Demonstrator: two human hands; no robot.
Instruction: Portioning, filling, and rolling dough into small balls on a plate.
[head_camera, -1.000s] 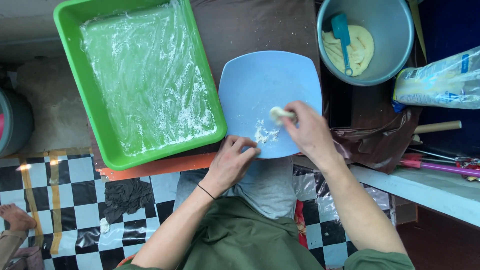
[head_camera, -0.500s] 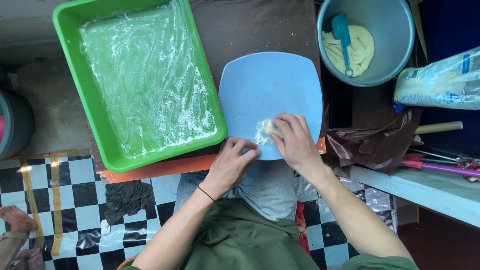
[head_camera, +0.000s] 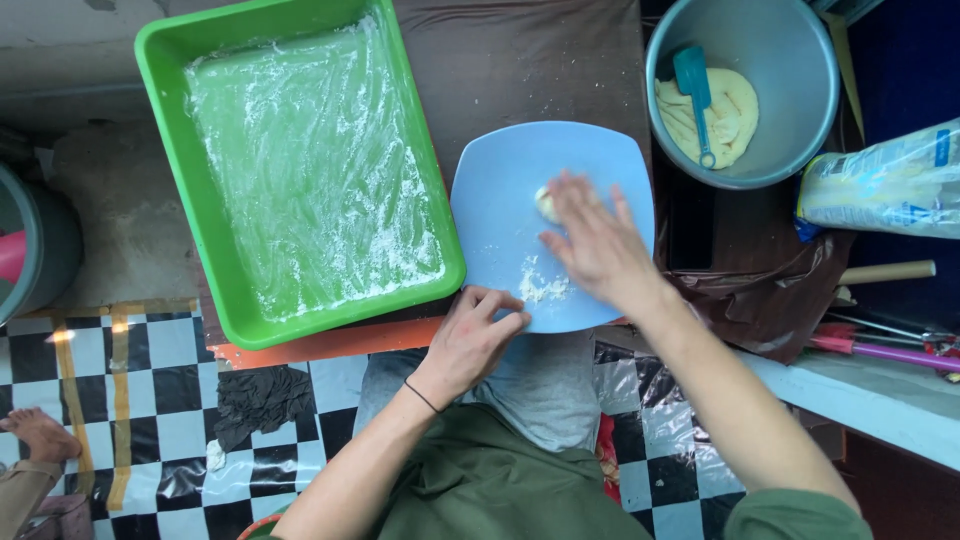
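Observation:
A light blue square plate (head_camera: 500, 200) lies on a brown table. My right hand (head_camera: 598, 245) rests flat on it, fingers spread, pressing on a small pale lump of dough (head_camera: 546, 203) that shows at the fingertips. A patch of white flour (head_camera: 543, 289) lies on the plate's near side. My left hand (head_camera: 475, 335) grips the plate's near edge, thumb on the rim.
A green tray (head_camera: 190, 180) lined with floured plastic film sits to the left. A grey bucket (head_camera: 790, 80) at the top right holds yellow dough and a blue scoop (head_camera: 694, 85). A plastic flour bag (head_camera: 885, 185) lies at the right. Another person's foot (head_camera: 38, 432) is at the lower left.
My right hand has moved from the plate's near right side up to its middle and flattened over the dough lump. My left hand has stayed on the plate's edge.

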